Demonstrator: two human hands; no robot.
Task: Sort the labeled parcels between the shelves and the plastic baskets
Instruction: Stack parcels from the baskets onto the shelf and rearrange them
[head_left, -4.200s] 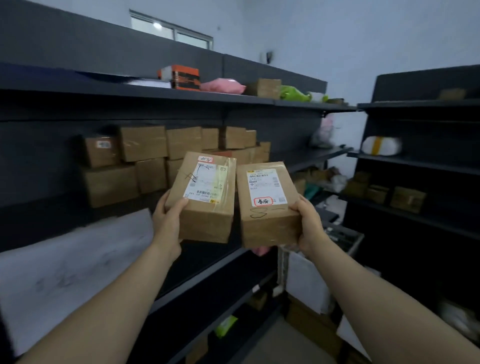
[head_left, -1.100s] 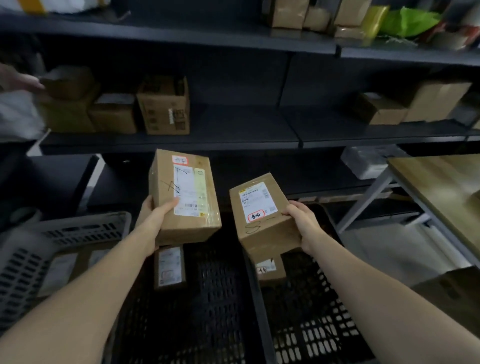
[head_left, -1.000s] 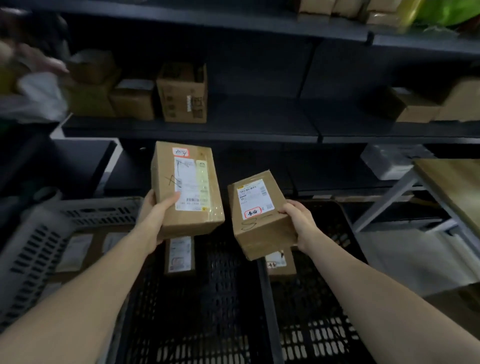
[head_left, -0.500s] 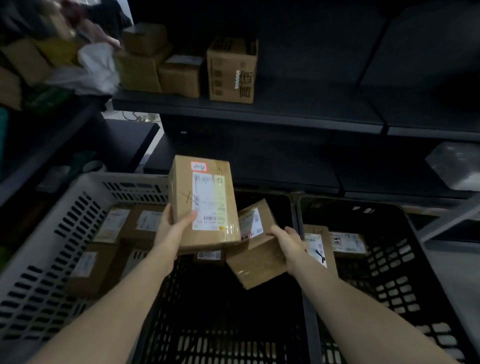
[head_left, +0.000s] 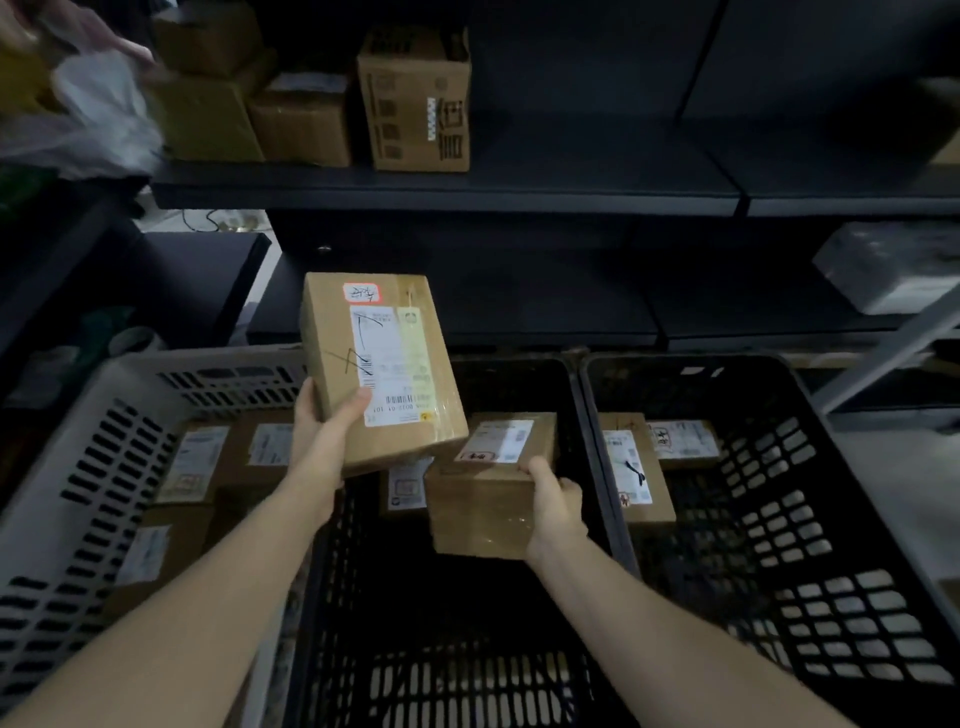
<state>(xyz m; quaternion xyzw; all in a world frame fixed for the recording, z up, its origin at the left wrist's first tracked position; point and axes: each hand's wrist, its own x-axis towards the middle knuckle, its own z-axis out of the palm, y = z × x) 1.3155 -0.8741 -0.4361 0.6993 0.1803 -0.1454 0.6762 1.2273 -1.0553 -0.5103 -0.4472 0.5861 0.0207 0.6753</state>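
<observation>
While the left hand grips the lower left corner of the large parcel, with the thumb across the label side and the fingers behind, the right hand clasps the near right corner of the small parcel, thumb on top.

Large parcel: upright, label toward the camera, a red-bordered sticker at its top. It is held above the seam between the pale basket and the middle basket, much as it was half a second earlier.

Small parcel: earlier it was tilted corner-down and half hidden behind the large one. It is now lower, nearly level and label up, within the outline of the middle basket, and its far left corner passes under the large parcel. Whether it rests on the basket floor cannot be told. Another labelled parcel lies beside it in the same basket.

Right basket: two labelled parcels side by side at its far end.

Pale basket: several labelled parcels.

Behind the baskets, a dark shelf carries brown boxes at its left end. At the top left, blurred, is another person's hand with a white bag.
</observation>
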